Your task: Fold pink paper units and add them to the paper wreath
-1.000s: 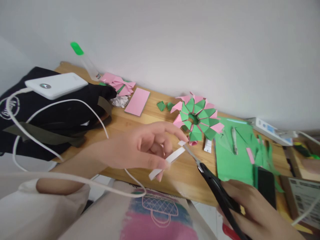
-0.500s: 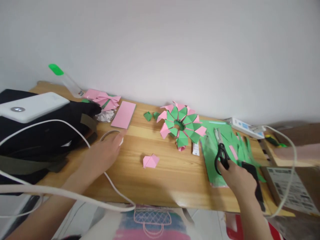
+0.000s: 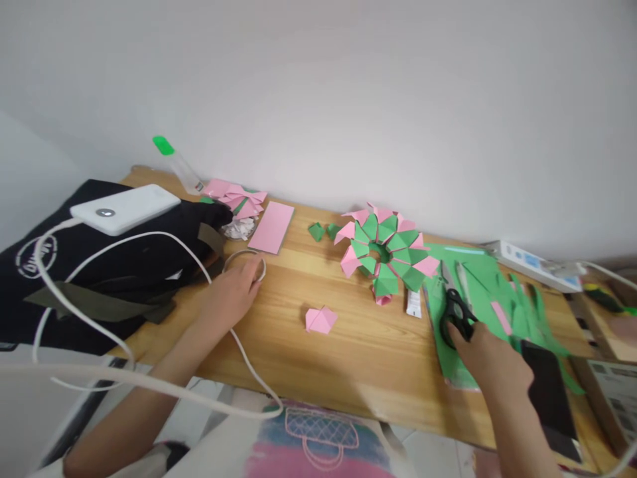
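Note:
My left hand (image 3: 231, 292) is closed over the rim of a thin, pale ring that looks like a roll of tape (image 3: 264, 268), at the left of the wooden table. On the right, my right hand (image 3: 495, 362) grips black-handled scissors (image 3: 455, 311) by the loops, blades pointing away over green paper sheets (image 3: 452, 365). Between the hands lies a folded pink paper piece (image 3: 321, 319). Behind it stands a ring of green and pink folded paper units (image 3: 398, 255). Two small green folded pieces (image 3: 316, 231) sit to that ring's left, and a pink paper stack (image 3: 272, 227) lies beyond my left hand.
A white power bank (image 3: 127, 207) rests on a black bag (image 3: 74, 265) at left, its white cable (image 3: 249, 365) looping past my left arm. A small white tube (image 3: 413, 304), a phone (image 3: 550, 398) and a power strip (image 3: 537, 265) are at right. The wall stands behind.
The view has shifted left, so things appear farther right. My right hand still holds the scissors, now lying closer along the green sheets. My left hand stays at the roll of tape.

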`<state>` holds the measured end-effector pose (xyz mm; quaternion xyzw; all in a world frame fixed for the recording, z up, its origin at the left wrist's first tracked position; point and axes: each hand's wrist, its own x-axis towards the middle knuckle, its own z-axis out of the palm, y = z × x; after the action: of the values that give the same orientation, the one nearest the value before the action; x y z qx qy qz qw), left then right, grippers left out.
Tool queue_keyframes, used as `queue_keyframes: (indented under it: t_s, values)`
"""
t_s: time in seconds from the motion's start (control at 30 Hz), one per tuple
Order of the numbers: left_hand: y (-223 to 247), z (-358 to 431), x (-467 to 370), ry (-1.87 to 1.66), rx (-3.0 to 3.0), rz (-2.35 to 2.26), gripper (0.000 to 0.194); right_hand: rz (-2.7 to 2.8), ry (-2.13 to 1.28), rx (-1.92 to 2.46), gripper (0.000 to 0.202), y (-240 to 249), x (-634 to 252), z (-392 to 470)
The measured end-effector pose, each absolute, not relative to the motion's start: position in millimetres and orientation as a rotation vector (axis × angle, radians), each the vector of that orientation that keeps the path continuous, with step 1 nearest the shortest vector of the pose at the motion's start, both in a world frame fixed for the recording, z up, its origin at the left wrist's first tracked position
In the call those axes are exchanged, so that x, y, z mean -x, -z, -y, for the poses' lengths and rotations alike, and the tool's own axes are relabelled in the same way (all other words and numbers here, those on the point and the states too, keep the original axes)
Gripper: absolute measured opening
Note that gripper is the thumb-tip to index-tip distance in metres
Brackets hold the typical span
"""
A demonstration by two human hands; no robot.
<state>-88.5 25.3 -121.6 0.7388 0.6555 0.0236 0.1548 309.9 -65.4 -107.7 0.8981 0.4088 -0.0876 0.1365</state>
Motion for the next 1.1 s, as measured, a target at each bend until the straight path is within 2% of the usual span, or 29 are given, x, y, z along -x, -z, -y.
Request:
queue_keyframes:
  t_s: [0.2, 0.33, 0.4, 0.47, 0.57, 0.63, 0.87, 1.1]
  values:
    - [122, -23, 91, -0.457, -2.036, -1.769, 0.042, -1.184, 0.263, -2.526, 0.049, 95, -300, 71]
    - [112, -14, 84, -0.621, -1.883, -1.57, 0.032, -1.225, 0.148, -2.582, 0.048, 83, -285, 81]
    - [103, -7, 74, -0.618, -1.787, -1.455, 0.03, -1.414, 0.058, -2.728, 0.041, 78, -269, 86]
    - [94, -1, 61, -0.679, -1.561, -1.304, 0.024, -1.827, 0.045, -2.867, 0.029, 74, -247, 91]
    - [83, 8, 40, -0.678, -1.38, -1.131, 0.014, -2.485, 0.42, -2.753, 0.015, 70, -208, 93]
    - [77, 11, 28, -0.653, -1.308, -1.031, 0.014, -2.665, 0.703, -2.69, 0.007, 68, -185, 91]
    - [64, 15, 16, -0.661, -1.358, -1.01, 0.016, -2.624, 1.223, -2.735, 0.008, 64, -157, 79]
    - [67, 18, 17, -0.716, -1.473, -0.987, 0.023, -2.594, 1.337, -2.689, 0.007, 62, -157, 73]
